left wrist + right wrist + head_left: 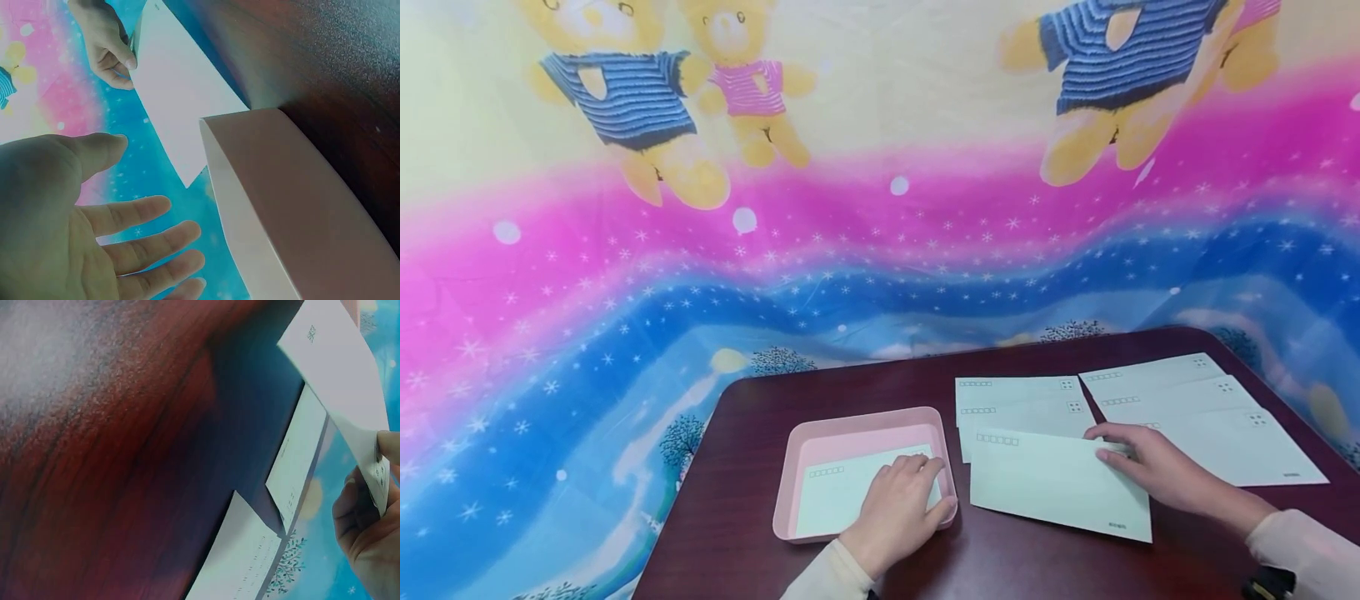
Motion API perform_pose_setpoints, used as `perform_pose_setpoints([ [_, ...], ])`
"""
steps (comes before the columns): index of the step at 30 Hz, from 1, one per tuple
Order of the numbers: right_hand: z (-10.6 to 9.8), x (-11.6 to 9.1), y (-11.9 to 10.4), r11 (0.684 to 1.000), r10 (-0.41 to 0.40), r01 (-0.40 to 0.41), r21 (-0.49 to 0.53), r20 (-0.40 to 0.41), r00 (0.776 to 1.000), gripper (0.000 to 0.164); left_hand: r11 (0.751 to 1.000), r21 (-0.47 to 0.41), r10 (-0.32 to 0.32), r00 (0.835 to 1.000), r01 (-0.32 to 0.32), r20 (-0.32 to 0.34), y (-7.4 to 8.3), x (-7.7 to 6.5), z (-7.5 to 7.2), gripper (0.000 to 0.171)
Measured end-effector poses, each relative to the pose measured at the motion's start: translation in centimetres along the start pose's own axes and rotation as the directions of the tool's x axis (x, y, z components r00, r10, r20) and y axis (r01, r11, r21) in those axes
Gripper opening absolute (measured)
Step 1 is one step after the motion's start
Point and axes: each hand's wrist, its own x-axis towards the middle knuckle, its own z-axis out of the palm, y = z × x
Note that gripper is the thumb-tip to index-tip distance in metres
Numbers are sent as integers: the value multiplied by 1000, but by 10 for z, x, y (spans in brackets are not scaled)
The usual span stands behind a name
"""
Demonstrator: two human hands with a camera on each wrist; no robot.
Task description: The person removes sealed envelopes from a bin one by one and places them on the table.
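My right hand (pixel 1172 471) pinches a pale green envelope (pixel 1052 483) by its upper right corner, thumb on the near face. In the right wrist view this envelope (pixel 344 369) tilts up off the table, and the thumb and curled fingers of the right hand (pixel 369 540) are on its edge. A pink tray (pixel 857 439) stands to the left with another envelope (pixel 835 496) lying flat inside. Over the tray's right side is my left hand (pixel 898 504). The left wrist view shows the left hand (pixel 44 219) with fingers extended and spread, gripping nothing, beside the tray wall (pixel 300 206).
Behind the held envelope lie overlapping envelopes (pixel 1015 396) on the dark red table (pixel 737 467). A second overlapping group (pixel 1210 433) lies farther right. A printed cloth (pixel 880 217) with bears hangs behind the table's far edge.
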Motion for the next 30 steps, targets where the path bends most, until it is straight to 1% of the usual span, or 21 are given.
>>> perform_pose_setpoints([
  [3, 2, 1, 1, 1000, 9, -8, -26, 4, 1000, 23, 1000, -3, 1, 1000, -1, 11, 1, 1, 1, 41],
  [6, 3, 2, 1, 998, 3, -3, -56, 11, 1000, 24, 1000, -4, 8, 1000, -8, 11, 3, 2, 2, 41],
  [8, 4, 3, 1, 998, 16, -15, -64, 13, 1000, 24, 1000, -3, 14, 1000, -14, 10, 4, 3, 3, 41],
  [12, 7, 7, 2, 996, 16, -16, -84, 1, 1000, 24, 1000, -2, 20, 1000, -20, 10, 5, 5, 5, 40],
  [18, 11, 14, 3, 992, -29, 23, -126, -46, 999, 24, 1000, 1, 16, 1000, -16, 2, 4, 9, 7, 39],
  [26, 15, 26, 4, 987, -57, 46, -156, -64, 996, 25, 1000, 3, 19, 1000, -19, -5, 4, 12, 11, 38],
  [30, 18, 32, 4, 989, -45, 35, -141, -62, 997, 26, 1000, 4, 16, 1000, -16, -15, 2, 15, 13, 38],
])
